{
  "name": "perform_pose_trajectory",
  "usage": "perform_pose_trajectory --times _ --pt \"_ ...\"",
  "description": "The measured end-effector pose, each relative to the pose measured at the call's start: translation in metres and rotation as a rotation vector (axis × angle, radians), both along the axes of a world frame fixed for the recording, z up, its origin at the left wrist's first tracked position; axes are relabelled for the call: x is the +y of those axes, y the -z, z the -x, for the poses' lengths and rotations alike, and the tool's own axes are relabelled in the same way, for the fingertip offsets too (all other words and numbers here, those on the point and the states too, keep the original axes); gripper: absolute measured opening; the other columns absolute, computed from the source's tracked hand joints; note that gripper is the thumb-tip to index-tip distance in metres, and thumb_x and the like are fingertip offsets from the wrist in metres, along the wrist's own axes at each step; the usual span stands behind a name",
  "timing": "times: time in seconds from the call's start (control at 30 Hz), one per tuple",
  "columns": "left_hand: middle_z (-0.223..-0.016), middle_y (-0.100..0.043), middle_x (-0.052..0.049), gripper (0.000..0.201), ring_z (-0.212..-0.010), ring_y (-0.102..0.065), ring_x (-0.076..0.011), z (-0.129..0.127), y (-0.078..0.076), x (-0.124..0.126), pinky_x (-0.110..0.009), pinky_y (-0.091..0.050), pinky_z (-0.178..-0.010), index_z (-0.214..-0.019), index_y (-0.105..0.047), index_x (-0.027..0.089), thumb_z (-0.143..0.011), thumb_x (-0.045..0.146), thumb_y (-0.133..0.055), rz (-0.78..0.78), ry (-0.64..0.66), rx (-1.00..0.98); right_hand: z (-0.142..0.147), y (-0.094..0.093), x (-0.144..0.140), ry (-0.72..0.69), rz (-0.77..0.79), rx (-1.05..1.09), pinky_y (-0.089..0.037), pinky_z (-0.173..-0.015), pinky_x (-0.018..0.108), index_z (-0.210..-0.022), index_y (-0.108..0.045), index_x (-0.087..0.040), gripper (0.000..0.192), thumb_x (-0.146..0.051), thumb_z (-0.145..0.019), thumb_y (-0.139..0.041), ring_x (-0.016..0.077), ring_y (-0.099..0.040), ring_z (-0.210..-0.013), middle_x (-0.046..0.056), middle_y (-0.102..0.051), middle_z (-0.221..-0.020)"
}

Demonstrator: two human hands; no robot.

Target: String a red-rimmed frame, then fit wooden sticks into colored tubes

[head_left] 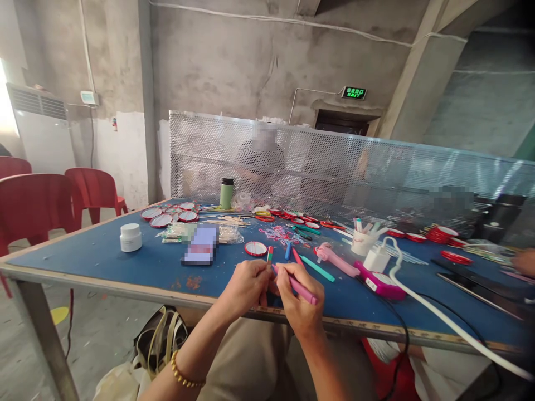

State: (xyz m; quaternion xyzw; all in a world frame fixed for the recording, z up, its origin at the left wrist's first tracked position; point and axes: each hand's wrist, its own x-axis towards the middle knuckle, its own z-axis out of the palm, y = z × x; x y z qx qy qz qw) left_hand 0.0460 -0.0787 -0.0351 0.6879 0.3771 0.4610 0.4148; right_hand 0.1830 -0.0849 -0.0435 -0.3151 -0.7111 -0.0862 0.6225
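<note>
My left hand [247, 285] is closed on a small flat stick [270, 256] with coloured bands of red and green, its tip standing up above the fingers. In my right hand [304, 303], a pink marker pen [302, 289] is gripped like a writing tool, its point close to the stick; the fingers hide the exact contact. Just beyond lie a red-rimmed round disc [256, 248], a blue pen [288, 250], a red pen [297, 256] and a teal marker [317, 268].
A phone [200, 245] and a white jar [131, 238] stand left on the blue table [104, 267]. To the right are a cup of markers [361, 241], a pink handheld fan [340, 262], a magenta box [382, 283] and a white cable [443, 314]. A perforated metal screen [200, 156] borders the back.
</note>
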Motion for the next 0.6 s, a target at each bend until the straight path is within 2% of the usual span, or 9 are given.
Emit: perform_pose_trajectory --times 0.6 --pt "-0.049 -0.05 0.005 0.041 -0.036 -0.05 -0.0094 -0.0004 -0.0025 0.0001 -0.017 -0.033 -0.035 -0.065 -0.05 0.019 -0.09 0.05 -0.045 0.012 0.009 -0.004 0.0006 -0.0017 0.0007 -0.002 -0.012 0.009 -0.049 -0.059 0.021 -0.081 -0.065 -0.018 0.016 -0.017 -0.093 -0.054 0.0116 -0.064 -0.058 0.0 -0.068 -0.067"
